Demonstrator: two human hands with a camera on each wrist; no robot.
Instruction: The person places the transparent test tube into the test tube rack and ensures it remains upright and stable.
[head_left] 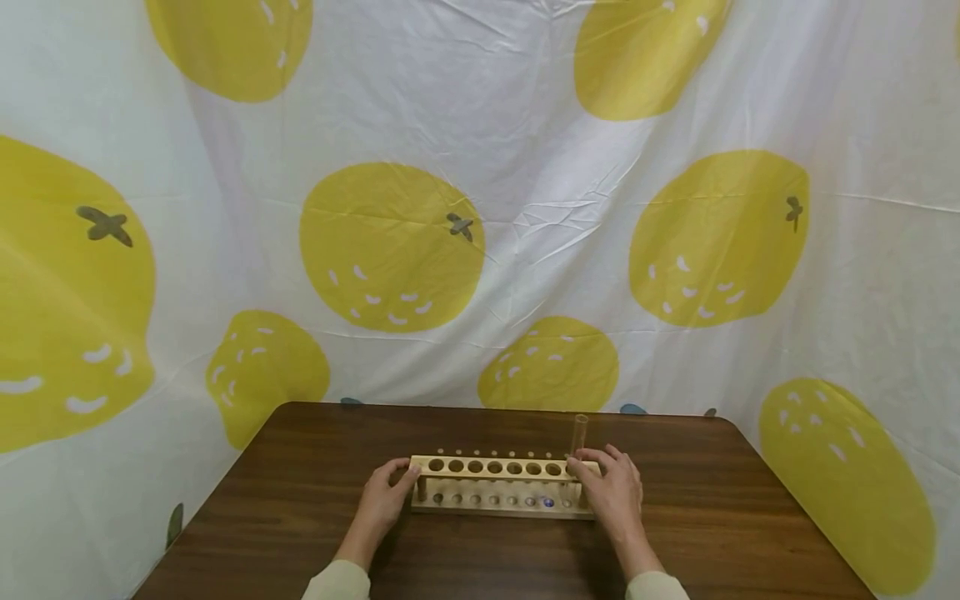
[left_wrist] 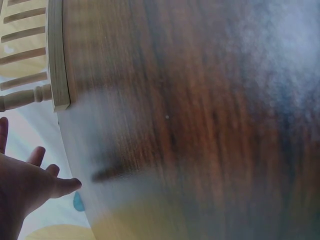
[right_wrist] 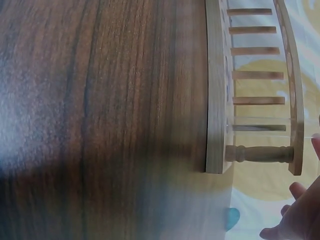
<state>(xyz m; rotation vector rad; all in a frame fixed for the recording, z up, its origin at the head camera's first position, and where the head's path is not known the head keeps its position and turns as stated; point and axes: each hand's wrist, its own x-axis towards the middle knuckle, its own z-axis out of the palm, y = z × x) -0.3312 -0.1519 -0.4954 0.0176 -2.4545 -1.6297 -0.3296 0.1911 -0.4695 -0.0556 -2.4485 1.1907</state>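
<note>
A wooden test tube rack [head_left: 487,510] stands on the table, with a row of holes in its top board and pegs along its back. At its left end, my left hand [head_left: 384,496] holds the top board between thumb and forefinger. A clear glass test tube [head_left: 580,429] stands in the rightmost hole, rising above the board. My right hand [head_left: 617,493] pinches this tube close to the top board. In the right wrist view, the tube's see-through lower part [right_wrist: 260,121] runs between the boards beside the turned end post [right_wrist: 265,154]. The left wrist view cuts off part of the left hand [left_wrist: 30,187].
The dark wood-grain table [head_left: 300,492] has rounded far corners. Behind it hangs a white cloth [head_left: 525,275] printed with big yellow lemons, close to the table's far edge. A bluish spot [head_left: 548,502] shows on the rack's lower board near the right.
</note>
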